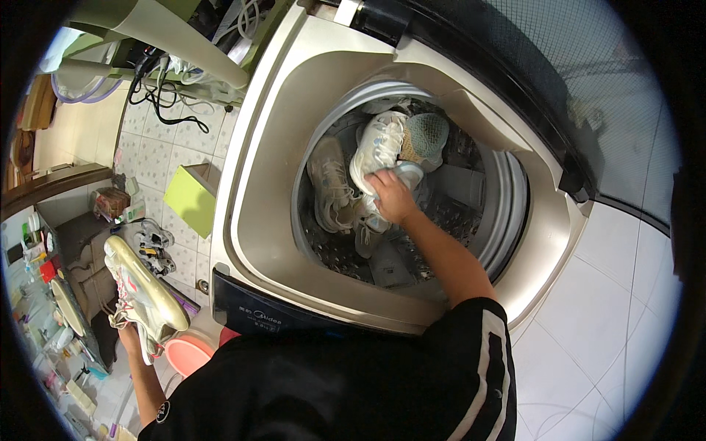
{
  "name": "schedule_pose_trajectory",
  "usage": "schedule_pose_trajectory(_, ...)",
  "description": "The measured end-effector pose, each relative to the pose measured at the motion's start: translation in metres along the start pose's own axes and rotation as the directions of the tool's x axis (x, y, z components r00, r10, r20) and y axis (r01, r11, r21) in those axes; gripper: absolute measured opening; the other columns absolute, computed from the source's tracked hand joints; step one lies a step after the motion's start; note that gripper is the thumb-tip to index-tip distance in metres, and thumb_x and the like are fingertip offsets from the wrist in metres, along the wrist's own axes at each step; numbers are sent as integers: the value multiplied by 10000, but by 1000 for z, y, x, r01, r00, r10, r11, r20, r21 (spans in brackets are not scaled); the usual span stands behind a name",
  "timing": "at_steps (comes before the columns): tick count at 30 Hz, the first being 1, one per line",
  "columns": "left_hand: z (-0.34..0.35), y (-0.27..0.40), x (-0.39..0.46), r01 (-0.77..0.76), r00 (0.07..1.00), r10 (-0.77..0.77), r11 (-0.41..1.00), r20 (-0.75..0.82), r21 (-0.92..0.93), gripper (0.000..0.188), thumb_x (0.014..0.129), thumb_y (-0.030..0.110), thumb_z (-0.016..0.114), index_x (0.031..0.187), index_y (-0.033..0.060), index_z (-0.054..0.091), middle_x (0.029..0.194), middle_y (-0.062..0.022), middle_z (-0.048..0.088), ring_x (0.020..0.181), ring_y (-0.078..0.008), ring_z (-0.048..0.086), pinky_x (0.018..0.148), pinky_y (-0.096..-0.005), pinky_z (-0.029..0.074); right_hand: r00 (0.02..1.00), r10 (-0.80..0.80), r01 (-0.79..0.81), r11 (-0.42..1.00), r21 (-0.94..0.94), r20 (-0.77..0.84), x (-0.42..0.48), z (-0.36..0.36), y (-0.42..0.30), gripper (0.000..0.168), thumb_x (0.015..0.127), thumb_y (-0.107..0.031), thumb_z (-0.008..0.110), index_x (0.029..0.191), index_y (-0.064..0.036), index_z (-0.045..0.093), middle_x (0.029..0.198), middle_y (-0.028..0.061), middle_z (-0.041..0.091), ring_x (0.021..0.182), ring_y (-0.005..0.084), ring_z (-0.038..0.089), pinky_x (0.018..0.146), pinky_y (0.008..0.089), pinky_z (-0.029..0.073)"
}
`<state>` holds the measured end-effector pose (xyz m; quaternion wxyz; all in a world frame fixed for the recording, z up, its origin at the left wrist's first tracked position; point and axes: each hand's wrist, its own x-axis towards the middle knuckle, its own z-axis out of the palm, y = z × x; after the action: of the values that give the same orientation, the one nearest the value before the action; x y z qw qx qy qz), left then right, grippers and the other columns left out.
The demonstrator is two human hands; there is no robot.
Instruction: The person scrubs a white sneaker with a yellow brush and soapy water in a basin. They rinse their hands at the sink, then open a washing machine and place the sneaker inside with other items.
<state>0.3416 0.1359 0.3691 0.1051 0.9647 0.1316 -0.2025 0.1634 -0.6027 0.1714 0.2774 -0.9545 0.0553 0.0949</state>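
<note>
Inside the open top-loading washing machine [259,182], my right hand [392,195] reaches into the metal drum [502,215]. Its fingers are curled onto a white lace-up sneaker [378,146]. Against that shoe lies another shoe with a blue-green and tan textured surface [427,135]. A greyish-beige sneaker [331,182] rests at the drum's left wall. Off to the left, outside the machine, my left hand [127,332] holds up a pale yellow sneaker [146,286] with pink details, its sole facing the machine. That shoe hides most of the left hand's fingers.
The machine's dark lid [529,82] is raised along the far right side. A lime-green stool [193,198] stands on the tiled floor, near more shoes [154,248]. A pink basin [188,355] sits below the left hand. Cables [160,93] hang from a shelf at upper left.
</note>
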Motion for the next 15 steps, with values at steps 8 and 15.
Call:
schedule_pose_trajectory(8,10,-21,10,-14,1000,14,997,7,82,297,906,156,425,1082,-24,582,1032,-160,637,954,-263,593,820,-349,433,997,31,-44,984,175,74,10,-11,13,657,668,-38,669,1284,-104,451,1283,127,436,1162,330,429,981,403,381)
schedule_pose_trajectory(15,13,-80,21,-97,995,94,977,25,190,360,926,240,417,1185,28,550,1119,-137,613,1012,-255,574,850,-346,421,958,286,-276,911,-307,-12,75,-5,77,565,773,-53,519,1329,-113,437,1360,66,418,1210,300,393,1010,410,358)
